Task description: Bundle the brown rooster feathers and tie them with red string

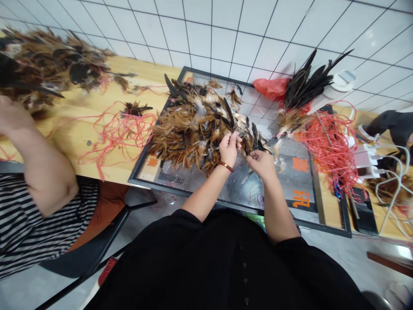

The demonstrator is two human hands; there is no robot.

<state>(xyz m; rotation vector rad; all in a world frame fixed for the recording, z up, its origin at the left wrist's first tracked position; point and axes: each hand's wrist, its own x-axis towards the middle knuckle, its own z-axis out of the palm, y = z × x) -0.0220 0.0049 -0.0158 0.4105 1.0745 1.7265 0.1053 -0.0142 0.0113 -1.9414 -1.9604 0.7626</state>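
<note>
A big heap of brown and black feathers (193,125) lies on a black-framed glass panel (232,189). At the heap's right side, my left hand (230,144), with a beaded bracelet at the wrist, is closed in a pinch on a dark feather (228,114). Just right of it, my right hand (260,161) has its fingers pressed together among the feathers at the heap's edge. What the right fingertips hold is too small to make out.
Pink string (124,129) lies left of the panel, and a pink string tangle (329,142) on its right. Black feathers (306,86) stand beside a red bag (271,88). A person's arm (45,159) reaches toward another feather pile (64,64). White cables (398,181) are far right.
</note>
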